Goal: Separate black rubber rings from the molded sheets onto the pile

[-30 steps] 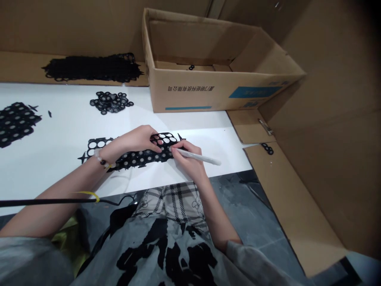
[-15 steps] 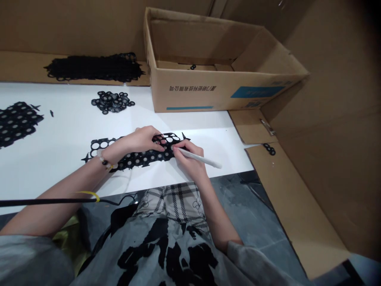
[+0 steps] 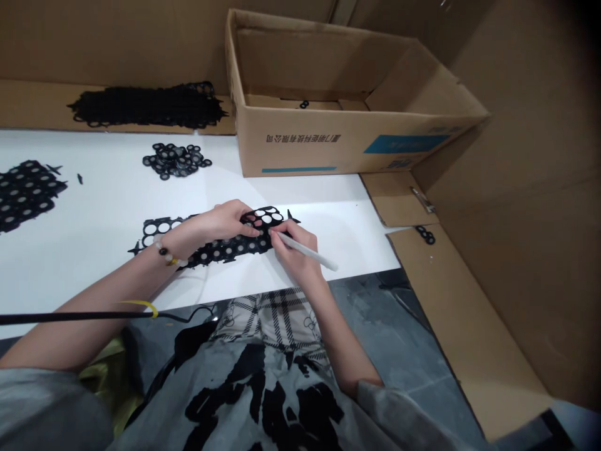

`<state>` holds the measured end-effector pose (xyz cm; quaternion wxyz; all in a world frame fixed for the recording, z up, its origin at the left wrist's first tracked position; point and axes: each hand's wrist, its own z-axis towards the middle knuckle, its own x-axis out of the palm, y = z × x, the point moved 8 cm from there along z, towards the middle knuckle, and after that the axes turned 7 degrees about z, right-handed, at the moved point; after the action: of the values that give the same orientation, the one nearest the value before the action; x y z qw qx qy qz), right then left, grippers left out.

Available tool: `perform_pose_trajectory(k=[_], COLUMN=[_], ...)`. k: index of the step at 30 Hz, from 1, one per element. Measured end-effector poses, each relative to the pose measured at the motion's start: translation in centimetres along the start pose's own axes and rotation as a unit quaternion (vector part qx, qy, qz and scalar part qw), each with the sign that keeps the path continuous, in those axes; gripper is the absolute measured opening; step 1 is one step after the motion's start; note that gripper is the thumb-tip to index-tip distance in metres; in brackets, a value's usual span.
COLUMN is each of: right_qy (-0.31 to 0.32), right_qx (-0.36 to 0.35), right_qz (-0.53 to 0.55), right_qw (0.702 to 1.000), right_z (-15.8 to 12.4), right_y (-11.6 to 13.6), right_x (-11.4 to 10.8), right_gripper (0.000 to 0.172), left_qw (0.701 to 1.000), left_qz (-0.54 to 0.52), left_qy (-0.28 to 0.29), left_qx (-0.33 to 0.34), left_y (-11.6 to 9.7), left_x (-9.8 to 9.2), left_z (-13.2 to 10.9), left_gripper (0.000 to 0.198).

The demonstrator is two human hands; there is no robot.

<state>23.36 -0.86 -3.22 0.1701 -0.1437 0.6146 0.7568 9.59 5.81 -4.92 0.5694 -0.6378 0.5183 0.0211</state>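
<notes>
The black punched sheet lies flat on the white table, close to its near edge, in front of the person. The left hand rests on top of it, fingers bent and fingertips pressing it down, not wrapped around it. The right hand is closed around a thin white stick, held like a pen, with its tip at the sheet's right end, just beside the left fingertips.

The tip works very near those fingertips, so a slip could jab them. A hard push could also tear the thin webs between the holes, or slide the sheet off the near edge.

Farther off lie a pile of loose black rings, another sheet at the left, a dark stack at the far side, and an open cardboard box at the far right. 2 rings sit on a cardboard flap to the right.
</notes>
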Motion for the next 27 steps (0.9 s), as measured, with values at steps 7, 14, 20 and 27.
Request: perform_pose_trajectory(k=[7,14,20,27], right_qy=[-0.009,-0.044,-0.078,-0.075], right_qx=[-0.023,-0.011,0.039,0.034], right_qz=[-0.021,0.031,0.116,0.178], right_qw=[0.999,0.998,0.989,0.981], right_z=[0.0,-0.1,-0.2,-0.2], right_y=[0.2,0.1,-0.9,-1.2], right_x=[0.1,-0.9,-1.8,-1.9], right_gripper=[0.011,0.011,0.013,0.011], left_qw=[0.997,0.987,0.984,0.996], left_qz=[-0.021,0.157,0.176,0.084], left_qy=[0.065,0.028,0.031,0.015], left_qx=[0.04,0.013,-0.025,0.032], left_y=[-1.2,-1.0,-0.1,-0.8], left_x=[0.6,-1.6,-1.6,-1.0], left_z=[-0.2,-0.7,-0.6,-0.4], left_gripper=[0.03,0.046,0.042,0.032])
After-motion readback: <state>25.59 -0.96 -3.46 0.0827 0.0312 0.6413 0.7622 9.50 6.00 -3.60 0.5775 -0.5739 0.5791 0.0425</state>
